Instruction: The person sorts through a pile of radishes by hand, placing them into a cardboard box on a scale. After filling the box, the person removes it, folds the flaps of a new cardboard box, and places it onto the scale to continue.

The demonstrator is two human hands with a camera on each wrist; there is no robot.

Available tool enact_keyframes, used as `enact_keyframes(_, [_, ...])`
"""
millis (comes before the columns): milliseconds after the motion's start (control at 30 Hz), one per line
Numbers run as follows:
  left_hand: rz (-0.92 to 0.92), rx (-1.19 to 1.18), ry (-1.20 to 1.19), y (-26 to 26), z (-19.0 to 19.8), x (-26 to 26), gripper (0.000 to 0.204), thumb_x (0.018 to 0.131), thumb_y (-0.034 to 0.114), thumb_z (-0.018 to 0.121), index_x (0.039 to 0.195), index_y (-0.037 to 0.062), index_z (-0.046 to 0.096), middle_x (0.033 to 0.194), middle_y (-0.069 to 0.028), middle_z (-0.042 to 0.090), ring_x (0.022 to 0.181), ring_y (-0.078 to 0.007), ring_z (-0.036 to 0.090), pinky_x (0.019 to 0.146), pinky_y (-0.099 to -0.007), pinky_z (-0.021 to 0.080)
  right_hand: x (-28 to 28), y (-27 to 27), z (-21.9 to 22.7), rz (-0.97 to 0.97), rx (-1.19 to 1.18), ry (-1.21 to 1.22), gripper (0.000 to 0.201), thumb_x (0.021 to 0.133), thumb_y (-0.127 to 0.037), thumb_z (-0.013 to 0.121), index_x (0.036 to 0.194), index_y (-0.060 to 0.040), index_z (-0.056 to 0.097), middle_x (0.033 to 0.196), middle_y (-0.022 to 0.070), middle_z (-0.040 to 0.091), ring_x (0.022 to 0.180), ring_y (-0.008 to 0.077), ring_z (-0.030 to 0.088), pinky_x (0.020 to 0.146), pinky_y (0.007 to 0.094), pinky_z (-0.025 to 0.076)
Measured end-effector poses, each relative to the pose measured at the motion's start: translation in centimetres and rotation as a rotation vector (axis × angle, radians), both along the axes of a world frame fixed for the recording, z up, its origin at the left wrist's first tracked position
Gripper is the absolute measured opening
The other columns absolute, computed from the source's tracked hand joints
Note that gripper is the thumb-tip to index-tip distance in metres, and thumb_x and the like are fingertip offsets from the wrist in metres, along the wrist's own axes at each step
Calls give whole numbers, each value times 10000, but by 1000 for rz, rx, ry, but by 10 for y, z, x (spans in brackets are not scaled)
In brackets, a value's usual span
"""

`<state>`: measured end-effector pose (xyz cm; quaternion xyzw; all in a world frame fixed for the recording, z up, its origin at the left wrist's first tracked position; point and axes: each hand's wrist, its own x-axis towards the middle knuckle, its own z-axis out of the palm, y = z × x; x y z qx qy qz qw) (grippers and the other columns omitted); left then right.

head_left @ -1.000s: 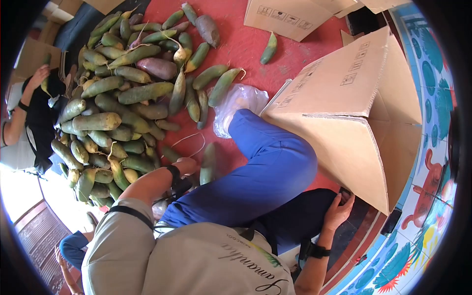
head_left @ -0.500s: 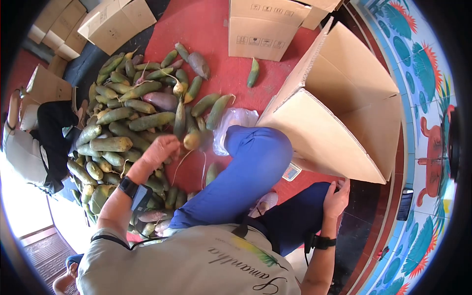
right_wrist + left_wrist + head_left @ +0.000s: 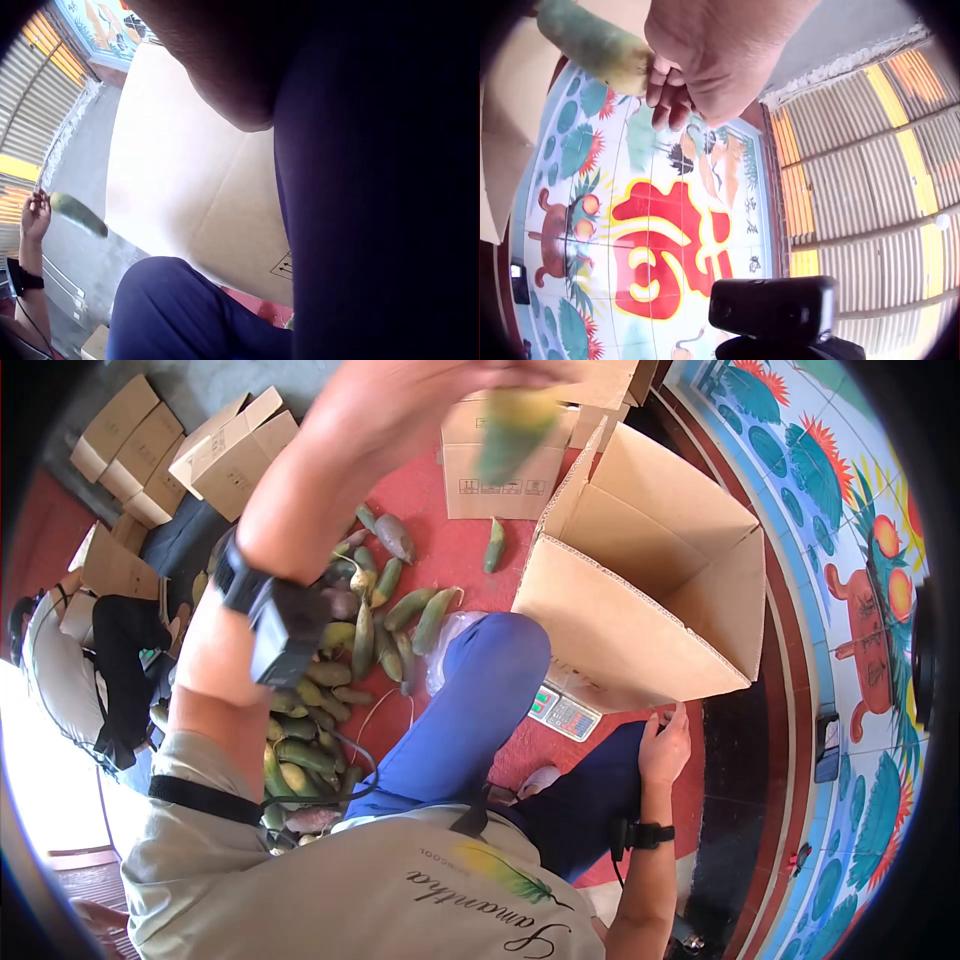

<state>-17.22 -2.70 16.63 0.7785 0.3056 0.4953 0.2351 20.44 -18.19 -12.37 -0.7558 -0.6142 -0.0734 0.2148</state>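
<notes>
My left hand is raised high, blurred in the head view. It grips a green radish by its yellowish end; the left wrist view shows this radish beside curled fingers. In the right wrist view the radish slants down from that hand, level with the box's side. My right hand rests by my knee, fingers loosely bent, fingertips right at the lower edge of a large open cardboard box. Below my left arm lies a pile of radishes, partly hidden by it.
A weighing scale shows beneath the open box's near side. Behind it stands another carton, with a single radish on the red floor. More cartons and another person are at left. A tiled wall runs along the right.
My left hand has gone from near my leg, over the pile, to high up with a radish. The view has turned, showing more of the box's inside and the scale. My right hand stays near the box edge.
</notes>
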Motion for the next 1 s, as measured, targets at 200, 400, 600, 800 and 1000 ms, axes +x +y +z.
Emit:
enact_keyframes(200, [-493,-202,-337,30,1,96,242,943,177,466,830,3,590,833,-105,650,864,-192,621,839,-320,475,1,0,1,-2,-10,0,475,809,-116,634,1230,19,461,968,140,627,879,320,619,774,425,479])
enact_keyframes(400, [-495,-458,-161,30,-65,138,178,872,119,505,785,-8,594,812,-99,697,813,-169,656,781,-313,504,-2,-3,5,-10,6,5,444,813,-114,632,1212,15,488,960,141,633,880,315,625,777,426,481])
enact_keyframes(600, [-375,-248,519,15,-94,127,220,909,179,510,794,-8,528,793,-99,668,728,-218,610,685,-378,470,-1,-3,6,-4,-11,22,424,817,-110,628,1206,0,501,938,131,633,854,303,629,756,422,484])
enact_keyframes(800, [-221,-95,261,4,-107,65,159,893,176,556,918,25,601,792,-101,620,751,-220,584,686,-353,457,-4,-1,8,-15,-30,36,429,825,-111,623,1224,-12,500,935,122,631,862,295,627,759,415,481])
enact_keyframes(1000, [161,-447,274,-33,-153,-55,184,896,180,574,941,4,607,851,-58,628,757,-130,563,684,-281,452,1,1,-1,-8,-28,62,433,830,-111,619,1230,-2,497,962,132,629,869,289,625,776,409,481])
